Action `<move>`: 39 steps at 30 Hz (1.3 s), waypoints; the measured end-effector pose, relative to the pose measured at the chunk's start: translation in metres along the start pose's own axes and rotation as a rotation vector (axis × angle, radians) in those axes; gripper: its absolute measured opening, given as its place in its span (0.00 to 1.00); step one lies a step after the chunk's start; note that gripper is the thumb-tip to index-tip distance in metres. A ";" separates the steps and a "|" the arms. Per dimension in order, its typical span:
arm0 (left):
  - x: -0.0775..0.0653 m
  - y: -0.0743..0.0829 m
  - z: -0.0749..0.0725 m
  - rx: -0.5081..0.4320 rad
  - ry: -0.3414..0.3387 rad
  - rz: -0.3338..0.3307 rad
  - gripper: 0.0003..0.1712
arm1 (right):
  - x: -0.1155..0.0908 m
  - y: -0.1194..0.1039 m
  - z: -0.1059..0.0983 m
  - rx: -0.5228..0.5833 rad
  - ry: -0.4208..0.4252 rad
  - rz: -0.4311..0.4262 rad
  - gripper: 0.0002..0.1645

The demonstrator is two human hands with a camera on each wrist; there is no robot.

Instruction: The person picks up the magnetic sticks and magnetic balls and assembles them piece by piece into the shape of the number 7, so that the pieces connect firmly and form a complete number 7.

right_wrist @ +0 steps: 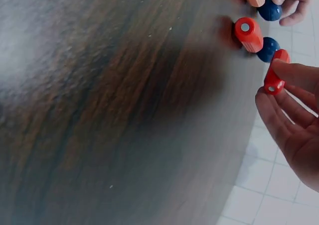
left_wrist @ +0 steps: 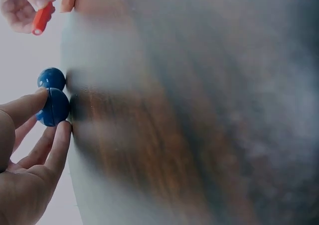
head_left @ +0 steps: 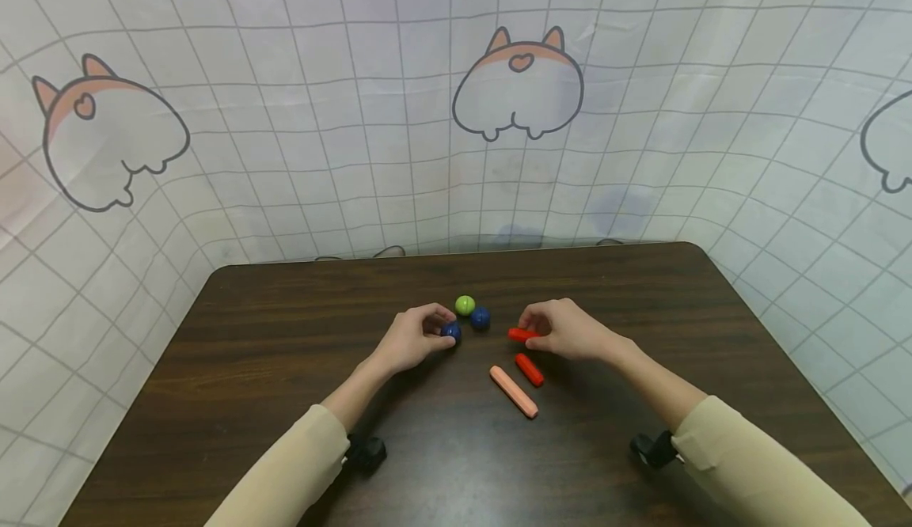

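In the head view my left hand (head_left: 413,339) pinches a dark blue ball (head_left: 450,332) between thumb and fingers, low over the table. The left wrist view shows this blue ball (left_wrist: 56,107) with a thin seam line. A second blue ball (head_left: 480,319) and a green ball (head_left: 465,305) sit close together just right of it. My right hand (head_left: 566,329) pinches a short red rod (head_left: 523,335); its end shows a silvery disc in the right wrist view, where the red rod (right_wrist: 275,75) is tilted. Another red rod (head_left: 530,369) lies below that hand.
A longer orange rod (head_left: 513,392) lies slanted on the dark wooden table (head_left: 285,400), left of the lower red rod. Behind the table hangs a white gridded curtain (head_left: 370,139) with cartoon animal prints. Dark wrist devices (head_left: 366,453) are worn at both sleeves.
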State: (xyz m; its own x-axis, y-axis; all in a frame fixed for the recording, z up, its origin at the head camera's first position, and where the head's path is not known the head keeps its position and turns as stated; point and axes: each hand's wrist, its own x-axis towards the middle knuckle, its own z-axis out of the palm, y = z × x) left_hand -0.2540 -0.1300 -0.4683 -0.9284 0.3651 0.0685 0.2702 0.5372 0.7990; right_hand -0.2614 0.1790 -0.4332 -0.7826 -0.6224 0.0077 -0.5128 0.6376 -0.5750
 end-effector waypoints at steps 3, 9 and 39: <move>-0.002 -0.002 0.000 -0.004 -0.015 0.014 0.17 | 0.002 -0.003 0.000 -0.001 -0.004 -0.011 0.10; -0.006 -0.002 -0.001 -0.005 -0.025 0.018 0.17 | 0.008 -0.010 0.003 -0.005 -0.005 -0.033 0.10; -0.011 0.003 0.000 -0.071 -0.062 -0.011 0.17 | 0.034 -0.029 0.028 0.010 -0.014 -0.072 0.09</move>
State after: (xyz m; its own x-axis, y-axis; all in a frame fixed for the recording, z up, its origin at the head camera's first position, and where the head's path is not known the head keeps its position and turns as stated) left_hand -0.2427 -0.1322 -0.4668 -0.9132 0.4067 0.0241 0.2391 0.4871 0.8400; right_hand -0.2630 0.1265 -0.4394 -0.7387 -0.6730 0.0375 -0.5639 0.5866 -0.5812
